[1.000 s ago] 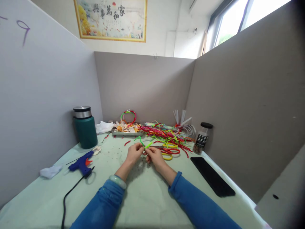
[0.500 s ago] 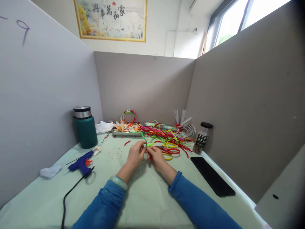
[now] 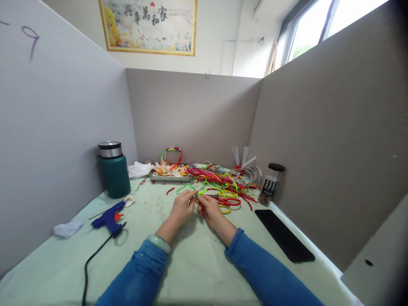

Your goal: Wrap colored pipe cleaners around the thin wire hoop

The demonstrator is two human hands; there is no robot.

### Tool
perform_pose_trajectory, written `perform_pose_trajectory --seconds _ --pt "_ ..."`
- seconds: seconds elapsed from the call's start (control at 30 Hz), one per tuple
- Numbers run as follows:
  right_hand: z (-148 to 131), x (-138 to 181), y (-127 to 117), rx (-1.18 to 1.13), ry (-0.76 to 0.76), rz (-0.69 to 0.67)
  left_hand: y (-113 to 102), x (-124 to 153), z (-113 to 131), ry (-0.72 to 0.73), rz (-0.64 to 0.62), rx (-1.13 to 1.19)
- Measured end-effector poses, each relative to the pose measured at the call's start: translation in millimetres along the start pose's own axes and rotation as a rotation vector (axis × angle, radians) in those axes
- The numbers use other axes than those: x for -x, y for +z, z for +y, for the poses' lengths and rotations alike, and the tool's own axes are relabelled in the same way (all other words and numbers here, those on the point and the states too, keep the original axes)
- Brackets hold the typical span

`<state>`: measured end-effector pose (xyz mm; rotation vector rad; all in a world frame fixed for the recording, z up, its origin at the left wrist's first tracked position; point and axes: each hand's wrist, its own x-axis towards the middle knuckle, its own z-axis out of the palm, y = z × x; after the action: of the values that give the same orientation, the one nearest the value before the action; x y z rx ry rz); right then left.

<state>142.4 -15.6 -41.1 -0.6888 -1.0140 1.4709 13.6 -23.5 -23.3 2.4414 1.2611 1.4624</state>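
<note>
Two hands pinch fuzzy craft wires above the middle of a pale green bench.
The left hand has its grip closed to a fingertip pinch on a green wire; the right hand pinches a lime wire just beside it, exact contact hidden by fingers. Scissors lie to the right. The wires look light, soft-coated and bendable, not slippery or fragile; best held close to where they meet.
</note>
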Motion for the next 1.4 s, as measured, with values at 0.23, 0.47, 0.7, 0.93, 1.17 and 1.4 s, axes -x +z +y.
perform_pose_trajectory --seconds 0.23,0.47,0.7,0.93,1.17,1.4 --pt "-0.4 1.0 1.1 0.016 -0.010 -0.006 0.0 -0.7 0.7 0.008 -0.008 -0.022" --pt "1.2 -0.5 2.0 0.070 -0.040 0.023 1.3 -2.3 2.1 0.003 0.029 -0.044" --pt "2.5 -1.3 0.3 0.093 -0.071 0.037 2.9 -2.4 1.1 0.000 0.010 -0.028" --pt "2.9 -2.3 -2.0 0.101 -0.097 0.026 4.4 -2.8 -3.2 -0.078 -0.016 0.001" --pt "4.9 -3.1 -3.3 0.166 -0.121 0.033 2.7 -3.8 -3.4 -0.207 -0.042 -0.027" --pt "5.2 -2.1 -2.8 0.278 -0.156 0.046 1.6 -3.4 -3.6 -0.264 -0.082 -0.022"
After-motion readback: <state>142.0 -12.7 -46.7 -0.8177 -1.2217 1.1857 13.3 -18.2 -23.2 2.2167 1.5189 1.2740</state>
